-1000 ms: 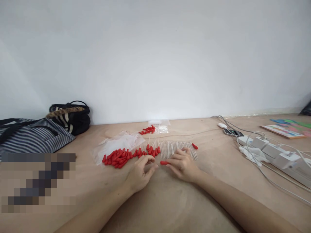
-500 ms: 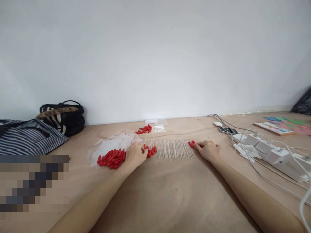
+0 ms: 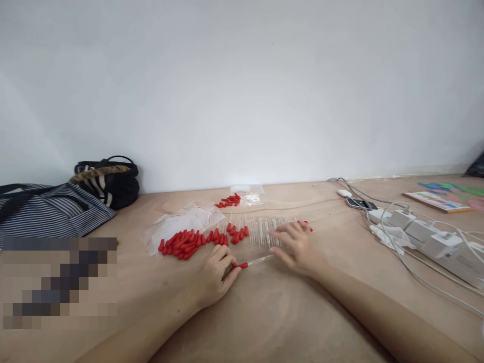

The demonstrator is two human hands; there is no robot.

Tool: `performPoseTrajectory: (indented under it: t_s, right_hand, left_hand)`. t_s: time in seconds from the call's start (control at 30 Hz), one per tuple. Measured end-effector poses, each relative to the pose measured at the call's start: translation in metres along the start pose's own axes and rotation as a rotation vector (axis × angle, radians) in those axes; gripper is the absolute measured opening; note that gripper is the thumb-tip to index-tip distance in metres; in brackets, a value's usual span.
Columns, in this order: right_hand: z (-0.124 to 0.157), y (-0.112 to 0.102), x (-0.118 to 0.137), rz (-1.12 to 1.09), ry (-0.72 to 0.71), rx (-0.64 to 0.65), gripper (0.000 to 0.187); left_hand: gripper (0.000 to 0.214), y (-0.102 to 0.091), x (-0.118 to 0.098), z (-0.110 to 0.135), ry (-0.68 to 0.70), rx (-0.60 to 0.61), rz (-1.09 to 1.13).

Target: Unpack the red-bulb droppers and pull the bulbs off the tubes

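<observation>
Between the thumb and fingers of my left hand (image 3: 217,276) is a dropper's red rubber bulb, and the dropper's clear tube (image 3: 259,260) points right. My right hand (image 3: 300,249) hovers by the tube's far end with fingers spread; whether it touches the tube I cannot tell. Beyond both hands lies a row of clear dropper tubes (image 3: 260,233), partly covered by my right fingers. Several droppers with red bulbs (image 3: 236,235) lie at the row's left end. Further left is a pile of loose red bulbs (image 3: 185,245). A few more red bulbs (image 3: 310,229) show past my right hand.
A clear plastic bag (image 3: 170,225) lies behind the bulb pile. Further back are small red bulbs (image 3: 229,200) beside thin clear tubes (image 3: 251,198). Bags (image 3: 109,184) stand at the left. A power strip with chargers (image 3: 446,245) and white cables takes up the right side.
My left hand has come nearer from the row of droppers, now with a dropper in it. My right hand has left the red bulbs at the right end, moved left and spread its fingers.
</observation>
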State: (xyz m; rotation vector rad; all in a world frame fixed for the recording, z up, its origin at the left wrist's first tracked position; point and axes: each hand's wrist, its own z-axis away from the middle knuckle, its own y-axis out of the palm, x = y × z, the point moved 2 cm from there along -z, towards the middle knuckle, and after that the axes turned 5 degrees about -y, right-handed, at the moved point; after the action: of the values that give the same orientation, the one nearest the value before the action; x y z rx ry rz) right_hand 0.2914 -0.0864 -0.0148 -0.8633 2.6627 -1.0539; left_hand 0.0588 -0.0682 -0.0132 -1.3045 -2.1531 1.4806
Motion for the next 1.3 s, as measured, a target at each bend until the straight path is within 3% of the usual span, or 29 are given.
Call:
performPoseTrajectory:
  t_s: [0.07,0.13,0.37,0.87,0.97,1.07,1.17,1.3]
  right_hand:
    - [-0.004,0.012,0.023,-0.024,-0.182,0.069,0.029]
    - [-0.005,0.023,0.035,-0.028,-0.265,0.111,0.021]
    - [-0.003,0.034,0.034,-0.011,-0.258,0.128,0.017]
    - [-0.004,0.026,0.036,0.051,-0.334,0.078,0.027]
    - [-0.003,0.016,0.020,0.036,-0.177,0.075,0.029]
    - [-0.006,0.011,-0.005,0.117,0.194,0.078,0.031]
    - [-0.010,0.014,-0.027,0.264,0.539,0.166,0.031]
    - [-0.017,0.023,-0.039,0.325,0.675,0.300,0.029]
  left_hand:
    - [0.011,0.001,-0.001,0.001,-0.025,0.026,0.011]
    - [0.011,0.000,-0.001,0.000,-0.046,0.038,0.028]
    - [0.011,0.004,0.001,-0.003,-0.086,0.140,0.132]
    - [0.018,-0.003,0.001,-0.003,-0.131,0.121,0.173]
    - [0.018,-0.005,0.005,-0.004,-0.183,0.106,0.170]
    - [0.015,-0.003,0.008,-0.004,-0.221,0.114,0.197]
    - [0.014,-0.002,0.008,-0.005,-0.242,0.113,0.218]
    - [0.020,-0.004,0.004,-0.006,-0.239,0.125,0.219]
